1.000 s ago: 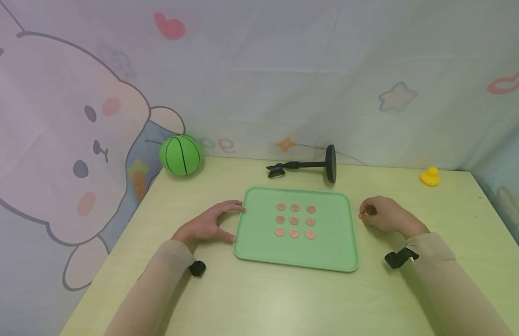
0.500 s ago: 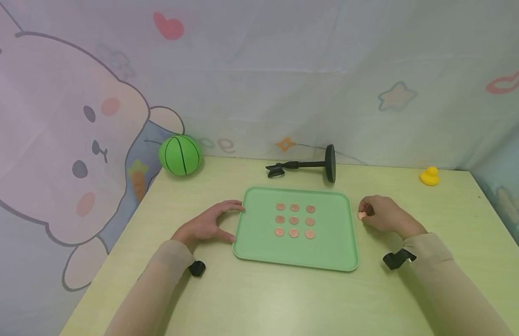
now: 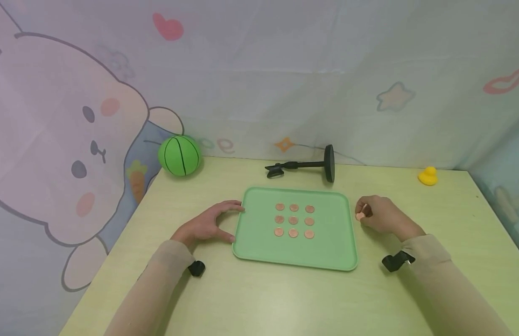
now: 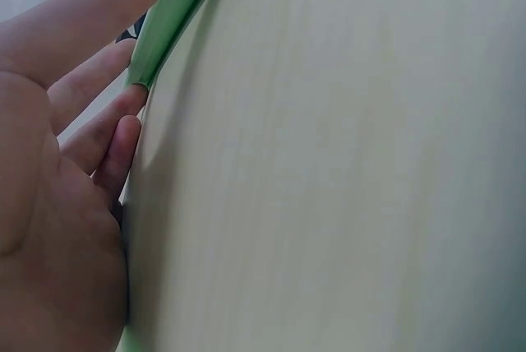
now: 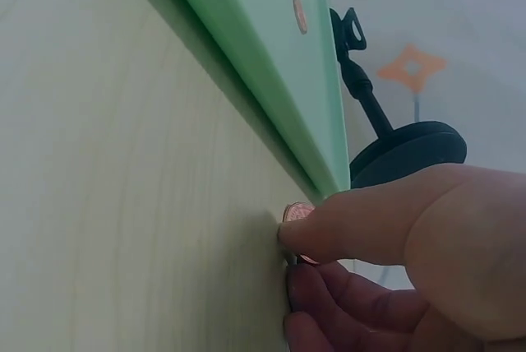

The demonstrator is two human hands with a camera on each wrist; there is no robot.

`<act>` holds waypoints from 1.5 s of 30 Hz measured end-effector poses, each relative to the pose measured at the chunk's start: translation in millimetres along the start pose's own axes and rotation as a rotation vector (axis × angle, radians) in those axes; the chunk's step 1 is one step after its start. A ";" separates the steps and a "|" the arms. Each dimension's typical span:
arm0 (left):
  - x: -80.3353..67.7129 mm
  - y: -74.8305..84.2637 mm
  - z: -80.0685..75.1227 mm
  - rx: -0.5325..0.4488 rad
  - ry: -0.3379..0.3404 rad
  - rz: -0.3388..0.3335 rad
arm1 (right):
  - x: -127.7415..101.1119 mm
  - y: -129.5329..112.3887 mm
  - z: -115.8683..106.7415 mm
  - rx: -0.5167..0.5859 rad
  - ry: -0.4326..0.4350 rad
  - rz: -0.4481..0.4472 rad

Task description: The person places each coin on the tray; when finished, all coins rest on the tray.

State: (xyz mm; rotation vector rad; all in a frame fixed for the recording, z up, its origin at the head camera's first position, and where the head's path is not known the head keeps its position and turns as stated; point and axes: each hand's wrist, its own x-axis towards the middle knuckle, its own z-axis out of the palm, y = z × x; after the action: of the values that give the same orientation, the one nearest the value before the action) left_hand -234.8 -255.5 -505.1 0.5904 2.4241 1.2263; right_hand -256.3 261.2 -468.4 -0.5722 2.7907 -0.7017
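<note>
A light green tray [image 3: 259, 249] lies on the table with several copper coins [image 3: 293, 220] set out on it in a square grid of rows. My left hand [image 3: 206, 226] is spread at the tray's left side, thumb and fingertips against its rim; in the left wrist view the fingers [image 4: 103, 134] reach the green edge. Just outside the tray's right edge, my right hand [image 3: 381, 214] pinches a copper coin [image 3: 360, 216] between thumb and fingers. The right wrist view shows this coin [image 5: 297, 214] upright at the thumb tip, close over the table.
Behind the tray a black stand [image 3: 314, 164] with a round base lies on its side. A green ball [image 3: 180, 155] sits at the back left, and a yellow toy duck [image 3: 428, 176] at the back right. A patterned cloth [image 3: 251, 84] hangs behind the table.
The coin in my right hand has turned to show more of its face, and that hand has shifted slightly left toward the tray. My left hand has stayed in place.
</note>
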 end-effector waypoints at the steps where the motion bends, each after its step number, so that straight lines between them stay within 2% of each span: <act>1: 0.1 -0.5 0.0 0.001 0.000 -0.003 | -0.3 0.3 0.5 0.003 0.002 -0.001; 10: 0.6 -1.3 -0.4 0.012 -0.005 0.020 | -4.4 4.3 5.2 0.077 0.046 -0.066; 17: 0.4 1.4 -0.1 -0.012 -0.004 0.000 | -6.9 4.8 4.7 0.120 0.022 -0.059; 26: 1.7 -2.1 0.2 -0.013 0.000 -0.002 | -10.0 3.3 2.5 0.117 0.003 -0.043; 45: 1.2 -1.7 0.3 0.016 0.000 0.007 | -12.2 4.9 5.8 0.037 0.032 -0.117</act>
State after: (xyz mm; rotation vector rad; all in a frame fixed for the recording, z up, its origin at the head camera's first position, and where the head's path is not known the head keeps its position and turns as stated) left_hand -236.0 -255.6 -506.8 0.6046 2.4361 1.2109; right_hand -245.1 267.9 -474.5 -0.7285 2.7853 -0.7910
